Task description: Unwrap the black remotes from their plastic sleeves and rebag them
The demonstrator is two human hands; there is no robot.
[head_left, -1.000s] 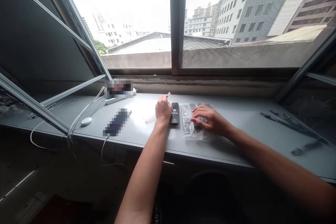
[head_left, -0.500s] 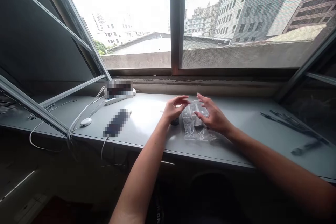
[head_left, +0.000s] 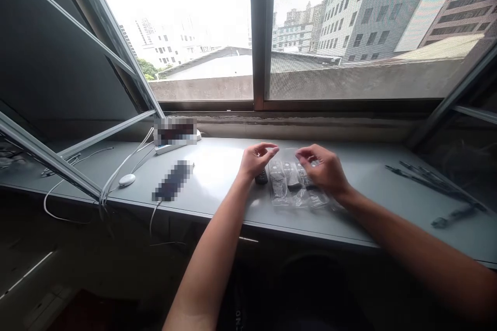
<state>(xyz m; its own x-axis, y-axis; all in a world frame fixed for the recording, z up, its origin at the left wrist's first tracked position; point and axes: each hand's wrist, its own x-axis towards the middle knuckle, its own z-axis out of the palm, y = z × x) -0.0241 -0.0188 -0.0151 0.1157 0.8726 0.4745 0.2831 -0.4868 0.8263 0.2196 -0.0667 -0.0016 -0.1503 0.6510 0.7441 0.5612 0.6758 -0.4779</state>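
Clear plastic bags (head_left: 279, 194) lie side by side on the grey desk, with dark remote controls (head_left: 277, 170) showing through the film. At their upper left edge, my left hand (head_left: 255, 160) pinches the film between thumb and forefinger. Opposite it, my right hand (head_left: 324, 168) has its fingers curled in a pinch at the upper right of the bags and covers part of them. The film's upper edge spans the gap between my fingertips. Under my left wrist lies a dark remote control (head_left: 261, 177), partly hidden.
A charging phone (head_left: 173, 181), blurred out, and a white round puck (head_left: 127, 180) lie on the left. Behind them is a white power strip (head_left: 171, 148) with cables. Thin dark rods (head_left: 430, 183) rest at the right. A window frame (head_left: 261, 36) stands behind the desk (head_left: 361, 225).
My right hand has gone from spread fingers to a pinch and has shifted slightly right and down, uncovering more of the bags. My left hand has hardly moved.
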